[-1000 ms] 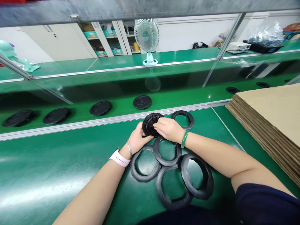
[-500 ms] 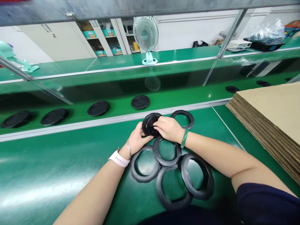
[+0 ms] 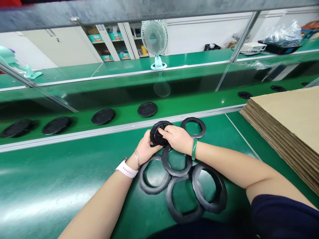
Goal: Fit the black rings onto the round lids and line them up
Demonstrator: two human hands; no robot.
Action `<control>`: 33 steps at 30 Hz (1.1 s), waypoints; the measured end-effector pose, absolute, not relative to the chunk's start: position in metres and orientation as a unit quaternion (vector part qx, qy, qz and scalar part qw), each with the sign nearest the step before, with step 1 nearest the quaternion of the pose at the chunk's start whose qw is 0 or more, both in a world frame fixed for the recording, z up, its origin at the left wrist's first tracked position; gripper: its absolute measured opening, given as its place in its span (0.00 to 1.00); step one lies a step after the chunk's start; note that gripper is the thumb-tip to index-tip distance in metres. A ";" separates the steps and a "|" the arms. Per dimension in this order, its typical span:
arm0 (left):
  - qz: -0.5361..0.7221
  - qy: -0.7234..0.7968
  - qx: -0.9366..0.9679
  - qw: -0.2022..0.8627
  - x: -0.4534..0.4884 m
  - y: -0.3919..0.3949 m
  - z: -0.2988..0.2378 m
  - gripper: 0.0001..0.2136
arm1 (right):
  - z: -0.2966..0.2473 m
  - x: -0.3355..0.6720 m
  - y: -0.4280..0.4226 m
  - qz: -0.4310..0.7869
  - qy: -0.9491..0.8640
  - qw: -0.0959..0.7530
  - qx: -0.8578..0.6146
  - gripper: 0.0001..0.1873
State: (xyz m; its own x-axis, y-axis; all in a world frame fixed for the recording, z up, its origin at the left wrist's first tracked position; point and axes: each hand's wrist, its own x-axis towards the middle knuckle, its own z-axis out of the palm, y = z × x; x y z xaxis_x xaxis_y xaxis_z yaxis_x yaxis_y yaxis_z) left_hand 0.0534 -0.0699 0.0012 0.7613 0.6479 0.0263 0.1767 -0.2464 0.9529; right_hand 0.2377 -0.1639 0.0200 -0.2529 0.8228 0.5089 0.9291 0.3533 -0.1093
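My left hand (image 3: pixel 146 146) grips the left and lower rim of a black round lid-like part (image 3: pixel 156 136), its thumb along the near edge. On the right side of that part rests my right hand (image 3: pixel 178 138), bent fingers over its inner face and the index fingertip against the middle. The fingers hide some of the part. Just below lies a black ring (image 3: pixel 165 162), and another black ring (image 3: pixel 204 127) sits beyond my right hand. Nearer to me are more black rings (image 3: pixel 142 177), one of them (image 3: pixel 223 196) thicker and leaning over its neighbour (image 3: pixel 170 202).
Behind a metal rail (image 3: pixel 119 127), black discs (image 3: pixel 147 109) lie spaced along a green belt (image 3: pixel 174 106). A stack of cardboard sheets (image 3: pixel 281 132) stands at the right. A fan (image 3: pixel 154 38) is on the back shelf, and a metal beam (image 3: pixel 159 11) crosses overhead.
My right fingers have shifted from pinching near the part's middle to lying against its face, index fingertip higher up. The discs on the belt have moved slightly left.
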 end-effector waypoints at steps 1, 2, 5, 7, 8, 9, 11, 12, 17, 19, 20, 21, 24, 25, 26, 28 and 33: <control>0.213 0.272 0.758 0.553 0.053 -0.070 0.001 0.31 | 0.021 0.236 -0.164 -0.103 -0.784 0.232 -0.567 0.17; 0.212 0.272 0.754 0.558 0.054 -0.070 0.001 0.31 | 0.022 0.235 -0.164 -0.100 -0.782 0.218 -0.575 0.17; 0.212 0.269 0.731 0.590 0.055 -0.069 0.002 0.33 | 0.027 0.234 -0.166 -0.095 -0.782 0.220 -0.576 0.16; 0.229 0.265 0.702 0.621 0.056 -0.069 0.003 0.34 | 0.031 0.236 -0.168 -0.098 -0.773 0.276 -0.563 0.15; 0.242 0.263 0.685 0.635 0.057 -0.069 0.004 0.34 | 0.032 0.237 -0.169 -0.099 -0.755 0.317 -0.565 0.16; 0.255 0.262 0.671 0.645 0.057 -0.069 0.004 0.35 | 0.032 0.239 -0.169 -0.098 -0.726 0.363 -0.575 0.17; 0.272 0.261 0.661 0.649 0.058 -0.069 0.005 0.37 | 0.030 0.242 -0.167 -0.066 -0.658 0.440 -0.608 0.19; 0.273 0.261 0.665 0.644 0.058 -0.070 0.005 0.37 | 0.028 0.244 -0.165 -0.029 -0.630 0.467 -0.620 0.19; 0.250 0.257 0.706 0.611 0.055 -0.071 0.002 0.39 | 0.014 0.247 -0.150 0.148 -0.546 0.540 -0.623 0.10; 0.242 0.248 0.714 0.608 0.053 -0.071 0.001 0.41 | 0.011 0.246 -0.147 0.157 -0.527 0.547 -0.630 0.10; 0.237 0.242 0.717 0.609 0.052 -0.071 0.001 0.41 | 0.011 0.245 -0.147 0.157 -0.522 0.545 -0.637 0.10; 0.232 0.236 0.719 0.611 0.051 -0.071 0.001 0.40 | 0.011 0.244 -0.147 0.155 -0.516 0.542 -0.645 0.10; 0.226 0.228 0.721 0.615 0.051 -0.071 0.002 0.34 | 0.011 0.242 -0.146 0.145 -0.499 0.532 -0.668 0.11; 0.230 0.229 0.721 0.612 0.051 -0.071 0.002 0.32 | 0.011 0.241 -0.146 0.141 -0.495 0.530 -0.673 0.11; 0.234 0.232 0.723 0.608 0.052 -0.071 0.003 0.30 | 0.011 0.241 -0.146 0.139 -0.493 0.530 -0.676 0.11; 0.247 0.242 0.729 0.591 0.053 -0.071 0.004 0.26 | 0.014 0.241 -0.147 0.152 -0.494 0.532 -0.670 0.11; 0.272 0.286 0.752 0.527 0.054 -0.071 0.009 0.22 | 0.024 0.243 -0.152 0.277 -0.550 0.521 -0.591 0.21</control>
State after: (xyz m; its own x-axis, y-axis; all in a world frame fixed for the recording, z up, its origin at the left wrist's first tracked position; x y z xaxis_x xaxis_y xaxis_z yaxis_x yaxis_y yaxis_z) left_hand 0.0539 -0.0709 0.0090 0.6884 0.7172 0.1086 0.1426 -0.2807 0.9491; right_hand 0.2426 -0.1521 0.0241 0.2419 0.9388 0.2451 0.3602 0.1477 -0.9211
